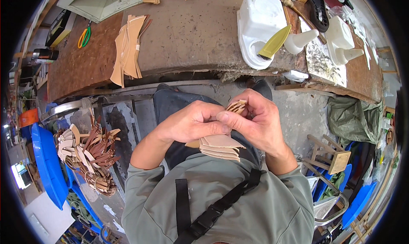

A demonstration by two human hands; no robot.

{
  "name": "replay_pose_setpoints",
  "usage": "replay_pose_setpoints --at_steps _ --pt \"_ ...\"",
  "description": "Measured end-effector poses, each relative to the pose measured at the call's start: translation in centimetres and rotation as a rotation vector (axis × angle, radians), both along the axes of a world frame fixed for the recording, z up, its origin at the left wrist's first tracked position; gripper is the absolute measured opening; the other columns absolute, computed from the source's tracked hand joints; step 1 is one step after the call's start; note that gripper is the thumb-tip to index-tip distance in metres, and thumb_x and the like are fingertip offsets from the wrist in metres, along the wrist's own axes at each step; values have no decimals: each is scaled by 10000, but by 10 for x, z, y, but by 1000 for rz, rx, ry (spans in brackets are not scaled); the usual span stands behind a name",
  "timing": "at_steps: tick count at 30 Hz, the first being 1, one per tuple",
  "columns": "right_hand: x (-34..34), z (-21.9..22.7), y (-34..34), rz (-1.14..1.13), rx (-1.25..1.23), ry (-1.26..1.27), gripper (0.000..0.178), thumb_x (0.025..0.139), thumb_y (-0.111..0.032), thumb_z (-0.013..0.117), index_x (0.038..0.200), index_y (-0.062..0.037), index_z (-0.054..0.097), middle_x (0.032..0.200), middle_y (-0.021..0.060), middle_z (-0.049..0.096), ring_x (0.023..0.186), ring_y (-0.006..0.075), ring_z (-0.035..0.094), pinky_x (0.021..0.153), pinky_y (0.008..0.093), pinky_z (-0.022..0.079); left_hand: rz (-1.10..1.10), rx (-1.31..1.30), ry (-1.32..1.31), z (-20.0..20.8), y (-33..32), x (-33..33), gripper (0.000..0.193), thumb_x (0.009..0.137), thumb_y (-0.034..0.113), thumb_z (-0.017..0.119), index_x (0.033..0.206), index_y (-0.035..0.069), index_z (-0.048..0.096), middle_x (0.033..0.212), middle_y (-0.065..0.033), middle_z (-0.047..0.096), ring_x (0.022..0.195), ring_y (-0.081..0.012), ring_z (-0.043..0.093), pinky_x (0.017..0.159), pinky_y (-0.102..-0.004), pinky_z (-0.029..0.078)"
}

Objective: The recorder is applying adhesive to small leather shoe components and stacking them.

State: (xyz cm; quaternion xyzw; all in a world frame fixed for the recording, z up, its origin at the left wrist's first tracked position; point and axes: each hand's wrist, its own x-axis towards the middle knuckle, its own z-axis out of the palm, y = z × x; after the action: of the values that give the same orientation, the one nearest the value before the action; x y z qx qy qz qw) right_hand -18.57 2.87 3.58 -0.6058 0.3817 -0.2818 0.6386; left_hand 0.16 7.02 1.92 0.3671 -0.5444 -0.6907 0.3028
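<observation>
A fanned stack of tan leather pieces (219, 148) is held in front of my body, over my lap. My left hand (195, 121) closes on it from the left, thumb pressed along the pieces. From the other side my right hand (257, 118) grips the same stack, its thumb meeting the left fingertips. The narrow upper ends poke out between the right thumb and fingers; the wide ends spread below both hands. Where the fingers cross, the middle of the stack is hidden.
On the brown workbench (183, 35) lie more tan leather pieces (127, 50), scissors (84, 36), a white plastic container (262, 14) and a yellow-green brush (275, 41). At left, bundled leather straps (87, 154) rest near a blue bin (47, 165). A wooden stool (338, 162) stands at right.
</observation>
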Motion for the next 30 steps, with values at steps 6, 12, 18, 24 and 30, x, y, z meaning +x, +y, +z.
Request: replay_pose_setpoints --at_steps 6,12,18,24,30 --pt "-2 0 -4 20 -387 52 199 784 -141 699 857 16 603 717 57 552 574 73 521 513 229 428 32 111 101 -1 0 -10 254 882 237 593 921 -12 627 739 0 611 687 -41 501 597 -232 433" --pt "-13 -7 4 -31 -25 -62 197 800 -150 690 857 17 602 718 44 553 582 64 517 513 226 424 109 141 59 3 4 -14 258 888 232 587 892 -23 622 715 30 580 662 -27 476 562 -220 407" --pt "-14 -1 6 -84 69 -97 183 801 -150 687 790 11 601 682 39 543 572 74 498 503 235 413 108 222 90 8 8 -20 182 882 157 579 881 -17 633 774 -48 648 693 -83 586 613 -230 474" --pt "-17 -1 2 68 -283 34 163 805 -129 662 810 18 591 665 64 526 561 129 492 494 275 398 9 258 157 8 9 -24 185 887 147 570 866 -28 626 782 -61 649 682 -91 591 604 -229 471" --pt "-23 -1 5 93 -209 -53 132 843 -112 596 868 17 606 705 80 539 585 146 506 528 271 417 16 211 87 8 15 -30 256 886 245 587 846 1 654 708 0 618 655 -33 518 563 -218 423"
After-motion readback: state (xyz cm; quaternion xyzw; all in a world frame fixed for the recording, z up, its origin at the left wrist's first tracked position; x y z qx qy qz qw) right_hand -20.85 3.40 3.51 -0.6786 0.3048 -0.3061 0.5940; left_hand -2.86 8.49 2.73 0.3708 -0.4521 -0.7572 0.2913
